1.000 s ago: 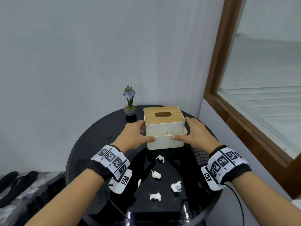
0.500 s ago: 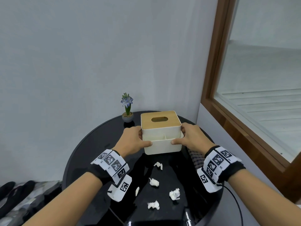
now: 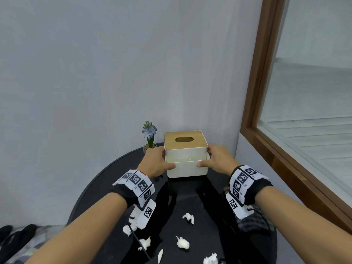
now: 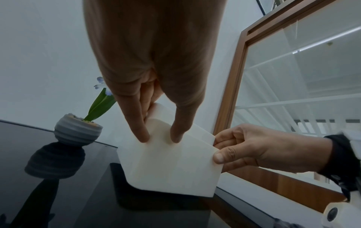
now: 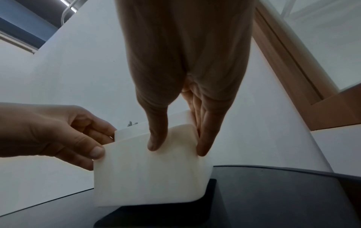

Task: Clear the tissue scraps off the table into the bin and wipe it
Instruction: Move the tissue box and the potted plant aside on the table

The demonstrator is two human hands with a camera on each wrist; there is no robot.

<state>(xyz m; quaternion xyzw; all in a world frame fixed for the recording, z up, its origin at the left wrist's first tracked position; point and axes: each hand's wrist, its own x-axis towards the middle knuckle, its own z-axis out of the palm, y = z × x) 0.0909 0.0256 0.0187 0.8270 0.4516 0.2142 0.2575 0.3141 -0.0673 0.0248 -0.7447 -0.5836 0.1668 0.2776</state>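
A white tissue box [image 3: 185, 166] with a wooden lid stands at the far side of the round black table [image 3: 106, 187], close to the wall. My left hand [image 3: 156, 162] grips its left side and my right hand [image 3: 217, 161] grips its right side, thumbs on the front. The left wrist view shows my fingers [image 4: 140, 131] pressed on the tissue box [image 4: 171, 166]; the right wrist view shows the same tissue box [image 5: 148, 174]. Several white tissue scraps [image 3: 182, 242] lie on the near part of the table, apart from both hands. No bin is in view.
A small potted flower [image 3: 150, 136] stands just left of the box by the wall. A dark checked cloth [image 3: 251, 223] lies under my right wrist at the table's right edge. A wooden window frame [image 3: 253, 92] runs along the right. Dark shoes [image 3: 11, 237] sit on the floor at left.
Both hands have pushed the tissue box away from me toward the wall, widening the gap to the scraps. More scraps show at the bottom of the head view.
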